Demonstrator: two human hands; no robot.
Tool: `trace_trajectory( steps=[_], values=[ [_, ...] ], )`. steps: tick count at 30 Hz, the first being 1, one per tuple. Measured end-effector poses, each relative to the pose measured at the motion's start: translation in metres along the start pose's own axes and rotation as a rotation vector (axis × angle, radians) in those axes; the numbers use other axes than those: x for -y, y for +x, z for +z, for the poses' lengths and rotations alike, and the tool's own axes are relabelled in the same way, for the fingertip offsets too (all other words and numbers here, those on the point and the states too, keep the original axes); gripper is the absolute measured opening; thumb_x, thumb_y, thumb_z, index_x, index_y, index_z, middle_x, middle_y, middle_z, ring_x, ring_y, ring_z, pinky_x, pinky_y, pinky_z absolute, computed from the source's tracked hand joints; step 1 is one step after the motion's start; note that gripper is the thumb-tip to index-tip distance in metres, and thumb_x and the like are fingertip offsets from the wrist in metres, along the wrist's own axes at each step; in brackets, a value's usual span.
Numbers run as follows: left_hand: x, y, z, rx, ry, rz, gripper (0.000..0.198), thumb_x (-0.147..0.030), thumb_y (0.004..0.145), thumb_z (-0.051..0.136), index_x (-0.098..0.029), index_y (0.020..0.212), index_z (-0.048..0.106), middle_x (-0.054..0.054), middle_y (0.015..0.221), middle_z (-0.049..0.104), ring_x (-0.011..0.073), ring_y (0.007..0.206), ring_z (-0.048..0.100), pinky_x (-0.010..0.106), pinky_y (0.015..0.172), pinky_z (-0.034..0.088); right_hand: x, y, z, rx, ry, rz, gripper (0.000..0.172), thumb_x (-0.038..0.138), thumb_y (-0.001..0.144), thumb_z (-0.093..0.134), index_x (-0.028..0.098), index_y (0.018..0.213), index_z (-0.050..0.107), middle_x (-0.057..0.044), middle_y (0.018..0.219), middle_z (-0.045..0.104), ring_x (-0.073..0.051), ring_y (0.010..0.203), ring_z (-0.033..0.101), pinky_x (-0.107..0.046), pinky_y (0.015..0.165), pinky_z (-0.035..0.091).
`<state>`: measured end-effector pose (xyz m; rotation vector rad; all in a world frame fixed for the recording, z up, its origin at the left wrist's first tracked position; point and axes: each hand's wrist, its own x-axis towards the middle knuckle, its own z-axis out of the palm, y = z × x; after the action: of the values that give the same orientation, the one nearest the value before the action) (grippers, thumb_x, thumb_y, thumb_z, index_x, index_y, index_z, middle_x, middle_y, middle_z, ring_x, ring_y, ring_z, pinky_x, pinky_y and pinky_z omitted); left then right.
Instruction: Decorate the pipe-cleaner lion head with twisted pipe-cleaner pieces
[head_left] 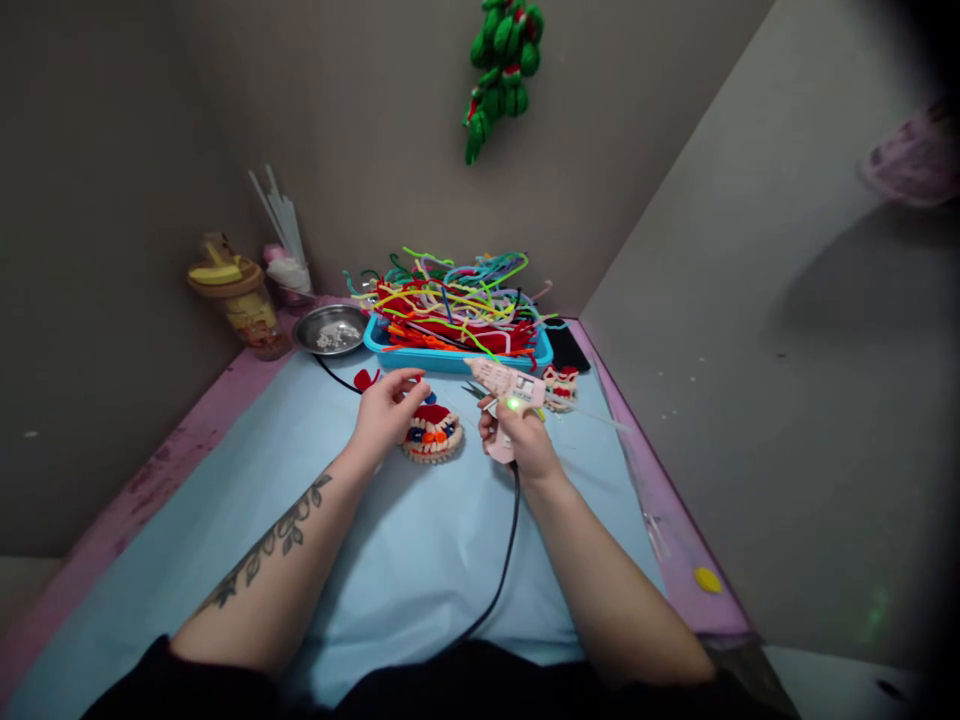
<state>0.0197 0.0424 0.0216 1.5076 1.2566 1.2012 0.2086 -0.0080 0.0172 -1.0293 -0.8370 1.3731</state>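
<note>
My right hand (521, 435) is wrapped round a pale pink hot glue gun (506, 385), with a green light lit on its side. The nozzle points up and to the left, and a clear glue stick (589, 410) sticks out of the back. My left hand (386, 410) is pinched on a small blue fuzzy piece (429, 397), partly hidden by the fingers. Just below it on the blue sheet lies a round pipe-cleaner figure (433, 437) in cream, red, blue and orange. Scissors (474, 390) lie behind the glue gun, partly covered.
A blue tray (457, 362) heaped with colourful pipe cleaners (457, 300) stands at the back. Left of it are a metal bowl (330, 330) and a decorated cup (244, 305). A phone (568, 348) and a second cream-and-red piece (561, 388) lie right. The glue gun's cord (510, 540) runs toward me.
</note>
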Motion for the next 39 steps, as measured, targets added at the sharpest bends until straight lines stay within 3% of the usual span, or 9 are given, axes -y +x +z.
trace_trajectory(
  steps=[5, 13, 33, 39],
  values=[
    [0.003, -0.005, 0.002, -0.010, 0.303, 0.137, 0.028, -0.036, 0.078, 0.064, -0.022, 0.102, 0.065, 0.002, 0.082, 0.070, 0.0135, 0.060, 0.054, 0.024, 0.060, 0.038, 0.001, 0.001, -0.002, -0.021, 0.016, -0.032, 0.043, 0.052, 0.068, 0.070, 0.016, 0.088, 0.059, 0.002, 0.064, 0.054, -0.011, 0.053, 0.051, -0.021, 0.041, 0.043],
    [0.000, -0.009, 0.000, 0.085, 0.618, 0.234, 0.024, -0.039, 0.085, 0.054, -0.024, 0.103, 0.063, 0.003, 0.091, 0.071, 0.0166, 0.068, 0.057, 0.025, 0.063, 0.036, 0.003, 0.000, -0.002, -0.014, 0.017, -0.028, 0.044, 0.053, 0.066, 0.070, 0.016, 0.088, 0.059, 0.001, 0.064, 0.053, -0.011, 0.053, 0.051, -0.021, 0.041, 0.043],
    [0.000, -0.014, 0.001, 0.138, 0.832, 0.308, 0.022, -0.040, 0.085, 0.055, -0.026, 0.097, 0.067, 0.006, 0.083, 0.068, 0.0218, 0.078, 0.059, 0.027, 0.065, 0.037, 0.004, 0.000, -0.001, -0.011, 0.002, -0.047, 0.043, 0.053, 0.067, 0.069, 0.017, 0.087, 0.059, 0.002, 0.063, 0.053, -0.011, 0.051, 0.050, -0.022, 0.042, 0.042],
    [0.005, -0.010, -0.008, 0.104, 0.576, 0.248, 0.030, -0.037, 0.089, 0.049, -0.025, 0.108, 0.067, 0.006, 0.099, 0.072, 0.0206, 0.085, 0.063, 0.028, 0.075, 0.043, 0.003, 0.000, -0.002, -0.011, 0.022, -0.045, 0.042, 0.053, 0.068, 0.069, 0.016, 0.087, 0.059, 0.002, 0.063, 0.053, -0.011, 0.051, 0.050, -0.022, 0.042, 0.042]
  ],
)
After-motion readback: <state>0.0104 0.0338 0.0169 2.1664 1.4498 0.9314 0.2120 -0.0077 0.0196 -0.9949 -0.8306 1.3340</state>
